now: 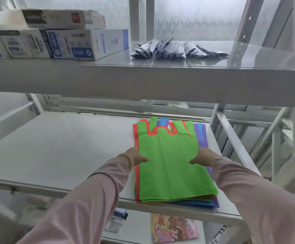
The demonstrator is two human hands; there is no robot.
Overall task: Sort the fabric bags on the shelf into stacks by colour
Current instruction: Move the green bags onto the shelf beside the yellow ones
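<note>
A flat bright-green fabric bag with two cut-out handles (171,166) is lying on top of a mixed stack of orange, blue and purple fabric bags (198,204), and the stack is sitting at the right end of the white middle shelf board (64,147), its near edge close to the front lip.

The left hand (137,157) is resting against the stack's left edge and the right hand (204,157) against its right edge. Each thumb is lying on the green bag, pointing inward. The other fingers are hidden past the edges, so it cannot be told whether they are clamping the cloth.

A pale bead bracelet (128,160) is circling the left wrist.

The white upper shelf (143,80) is overhanging the bags, carrying white printed cardboard boxes (83,44) and a heap of dark foil sachets (175,50). A grey metal upright (231,138) is standing just right of the stack. Below, a cartoon-printed flat item (173,228) is lying on a lower shelf.
</note>
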